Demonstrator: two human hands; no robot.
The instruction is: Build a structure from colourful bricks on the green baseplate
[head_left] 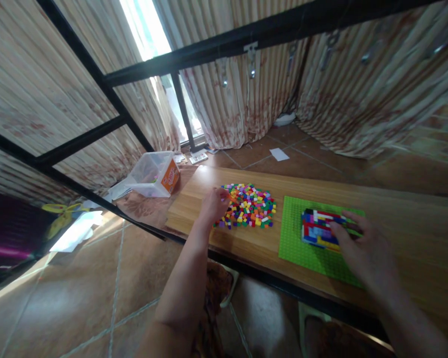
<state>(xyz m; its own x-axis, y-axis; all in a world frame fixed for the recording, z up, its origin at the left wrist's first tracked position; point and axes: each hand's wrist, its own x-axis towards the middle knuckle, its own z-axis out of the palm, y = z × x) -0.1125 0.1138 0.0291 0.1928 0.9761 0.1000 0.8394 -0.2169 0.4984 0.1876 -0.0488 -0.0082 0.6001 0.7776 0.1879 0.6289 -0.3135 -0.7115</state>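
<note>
My left hand (213,204) is at the left edge of a loose pile of small coloured toy bricks (252,206). Its fingers are pinched together, and whatever lies between the fingertips is too small to make out. To the right, a green studded baseplate (293,241) carries a low block built of toy bricks (319,231), in blue, red, white, yellow and black. My right hand (362,243) grips the right end of this block, thumb on the near side and fingers on the far side. That end is partly hidden by the hand.
Pile and baseplate lie on a long wooden table (414,223) with a dark frame. A clear plastic bin (149,174) with an orange label stands beyond its left end. Black metal bars (209,49) cross in front of curtains (242,104). A white paper (279,154) lies on the tiled floor.
</note>
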